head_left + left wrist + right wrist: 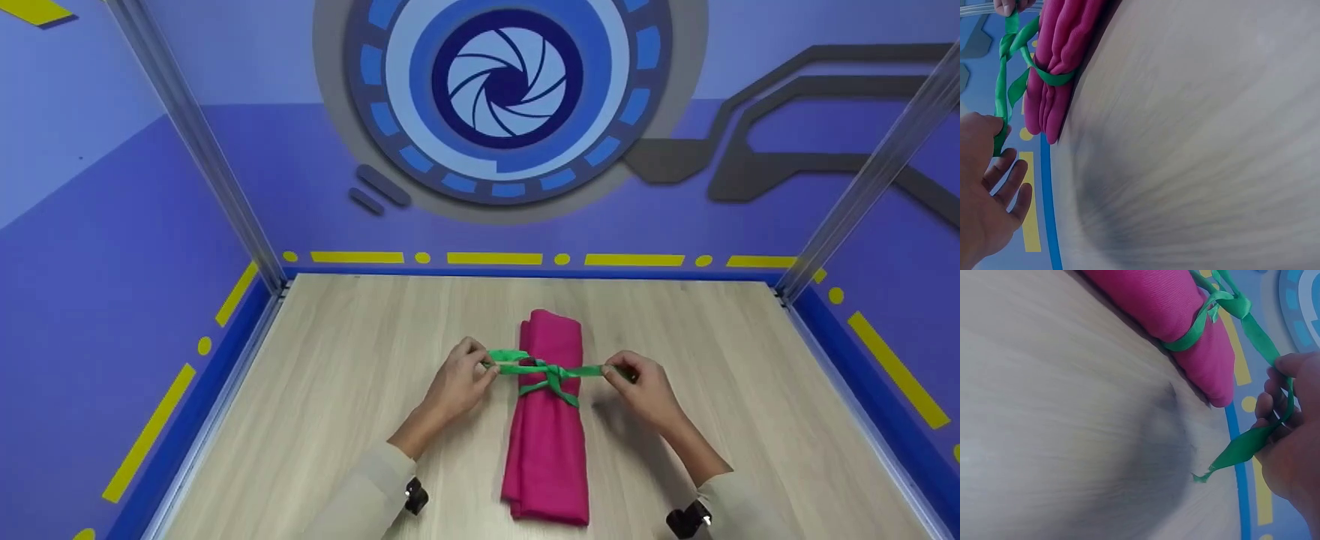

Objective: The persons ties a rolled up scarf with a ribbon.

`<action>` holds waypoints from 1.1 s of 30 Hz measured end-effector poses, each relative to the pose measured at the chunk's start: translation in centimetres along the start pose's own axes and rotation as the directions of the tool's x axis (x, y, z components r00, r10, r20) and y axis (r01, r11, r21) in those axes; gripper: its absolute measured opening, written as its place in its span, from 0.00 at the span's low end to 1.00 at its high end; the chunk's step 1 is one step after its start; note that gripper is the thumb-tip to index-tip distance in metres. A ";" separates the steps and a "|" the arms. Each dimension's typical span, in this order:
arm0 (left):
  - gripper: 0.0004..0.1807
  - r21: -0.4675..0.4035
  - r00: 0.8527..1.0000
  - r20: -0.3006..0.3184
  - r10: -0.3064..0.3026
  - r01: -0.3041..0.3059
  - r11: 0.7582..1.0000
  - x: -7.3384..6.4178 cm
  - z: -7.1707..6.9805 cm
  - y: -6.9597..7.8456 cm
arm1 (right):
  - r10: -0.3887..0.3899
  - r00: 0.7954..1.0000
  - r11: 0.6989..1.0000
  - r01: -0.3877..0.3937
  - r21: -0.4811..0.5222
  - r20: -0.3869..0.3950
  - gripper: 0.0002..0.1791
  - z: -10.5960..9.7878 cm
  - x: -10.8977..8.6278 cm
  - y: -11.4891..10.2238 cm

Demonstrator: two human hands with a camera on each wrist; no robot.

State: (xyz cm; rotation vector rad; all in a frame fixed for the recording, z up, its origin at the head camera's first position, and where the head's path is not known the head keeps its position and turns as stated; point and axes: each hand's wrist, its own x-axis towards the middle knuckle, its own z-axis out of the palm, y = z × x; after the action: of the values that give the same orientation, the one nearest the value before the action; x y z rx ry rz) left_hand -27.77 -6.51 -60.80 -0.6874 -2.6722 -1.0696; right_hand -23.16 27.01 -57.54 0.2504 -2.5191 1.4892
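Note:
A folded magenta cloth [551, 457] lies lengthwise on the table, with a green ribbon [553, 372] wrapped round its upper half and crossed in a knot on top. On the left, my left hand [459, 379] pinches one ribbon end between thumb and forefinger; its other fingers spread loosely in the left wrist view. My right hand [643, 386] pinches the opposite end to the right of the cloth. Both ends stretch sideways from the knot, lifted off the table. In the right wrist view, the ribbon's loose tail [1235, 450] hangs past the right hand's fingers.
The pale wood table [360, 337] is bordered by blue-purple panels [262, 165] with yellow dashes. Metal posts [195, 135] stand at the back corners. Small black devices [688, 517] sit at both wrists, over light sleeves [367, 491].

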 end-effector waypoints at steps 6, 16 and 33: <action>0.07 0.030 0.996 -0.050 0.080 -0.078 0.996 -0.3 -0.4 -0.7 | 0.044 0.999 0.999 -0.043 -0.033 0.024 0.02 0.0 0.1 2.4; 0.04 0.094 0.972 -0.142 0.187 -0.174 0.980 -0.4 -1.0 -2.2 | 0.077 0.993 0.997 -0.076 -0.016 0.084 0.04 -0.6 -0.3 3.4; 0.04 0.045 0.992 -0.041 0.122 -0.120 0.992 -1.9 -2.7 -3.6 | 0.108 0.989 0.993 -0.102 -0.066 0.096 0.05 -1.7 -1.1 5.0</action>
State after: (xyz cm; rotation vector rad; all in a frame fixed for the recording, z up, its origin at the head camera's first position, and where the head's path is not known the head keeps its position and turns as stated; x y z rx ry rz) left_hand -27.86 -11.30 -61.67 -0.7972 -2.5714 -0.9824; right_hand -23.21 30.92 -61.24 0.1892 -2.6903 1.4687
